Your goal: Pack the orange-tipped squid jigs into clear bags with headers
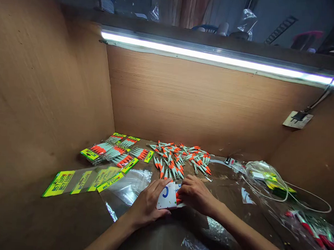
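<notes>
My left hand (149, 201) is closed round a small white card holder (167, 197) with a blue letter and coloured specks. At its right end my right hand (195, 194) has its fingers bent together. Orange lure tips (177, 196) show between that hand and the holder; how the fingers grip them is partly hidden. Just beyond the hands lies a loose pile of white fishing lures (172, 158) with orange ends and metal hooks. To the left, clear bags with yellow-green header cards (62, 181) lie fanned out.
Filled lure packets (107, 153) are heaped at the back left. A white cable (310, 203), plastic wrapping (260, 169) and red-and-white lures in plastic (312, 229) occupy the right side. Wooden walls (190, 104) enclose the bench, below a tube light (214, 57).
</notes>
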A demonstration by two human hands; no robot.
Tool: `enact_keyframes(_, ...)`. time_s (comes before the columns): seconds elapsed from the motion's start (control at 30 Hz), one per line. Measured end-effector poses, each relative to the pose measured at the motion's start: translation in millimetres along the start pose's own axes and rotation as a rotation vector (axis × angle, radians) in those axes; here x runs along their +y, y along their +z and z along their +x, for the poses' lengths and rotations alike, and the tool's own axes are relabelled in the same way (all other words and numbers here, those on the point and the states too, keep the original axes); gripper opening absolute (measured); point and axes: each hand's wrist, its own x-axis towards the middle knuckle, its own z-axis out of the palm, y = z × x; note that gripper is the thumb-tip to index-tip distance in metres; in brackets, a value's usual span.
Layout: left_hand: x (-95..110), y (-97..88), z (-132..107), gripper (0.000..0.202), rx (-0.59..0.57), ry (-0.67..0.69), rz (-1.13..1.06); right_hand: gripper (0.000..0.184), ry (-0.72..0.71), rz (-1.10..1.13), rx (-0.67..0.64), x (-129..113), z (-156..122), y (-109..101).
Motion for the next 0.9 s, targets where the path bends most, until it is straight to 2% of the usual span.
enact_keyframes(0.07, -0.4, -1.6, -0.3, 0.100, 0.000, -0.006, 0.006, 0.016, -0.070, 0.074, -0.045, 3.4, 5.9, -2.8)
enact_keyframes(0.13, -2.8, -3.8, -0.2, 0.099, 0.022, -0.021, 0.017, 0.018, -0.052, 0.181, -0.037, 18.7, 15.7, -11.5)
enact_keyframes(0.2, -5.5, -5.8, 0.1, 0.099, 0.044, -0.030, 0.028, 0.022, 0.113, 0.230, 0.037, 45.8, 32.1, -23.5)
enact_keyframes(0.23, -6.5, -6.5, 0.3, 0.100, 0.047, -0.030, 0.031, 0.023, 0.280, 0.191, 0.081, 62.6, 42.5, -29.7)
enact_keyframes(0.3, -7.7, -7.1, 0.3, 0.102, 0.042, -0.032, 0.033, 0.025, 0.445, 0.110, 0.122, 98.3, 64.7, -39.9)
enact_keyframes(0.4, -8.9, -7.1, -0.4, 0.105, 0.036, -0.041, 0.038, 0.020, 0.640, 0.016, 0.067, 143.2, 93.8, -44.3)
enact_keyframes(0.47, -10.9, -6.8, -1.2, 0.107, 0.043, -0.042, 0.050, 0.023, 0.718, -0.015, -0.007, 161.0, 108.8, -38.7)
enact_keyframes(0.53, -13.9, -6.3, -2.0, 0.109, 0.051, -0.040, 0.064, 0.031, 0.758, -0.031, -0.073, 170.2, 122.8, -29.1)
enact_keyframes(0.67, -19.3, -4.7, -2.7, 0.111, 0.047, -0.037, 0.076, 0.032, 0.808, -0.040, -0.160, 177.6, 153.0, -12.4)
enact_keyframes(0.9, -16.8, -6.6, -3.0, 0.113, 0.018, -0.069, 0.085, 0.034, 0.901, 0.027, -0.254, 185.0, 187.2, -3.2)
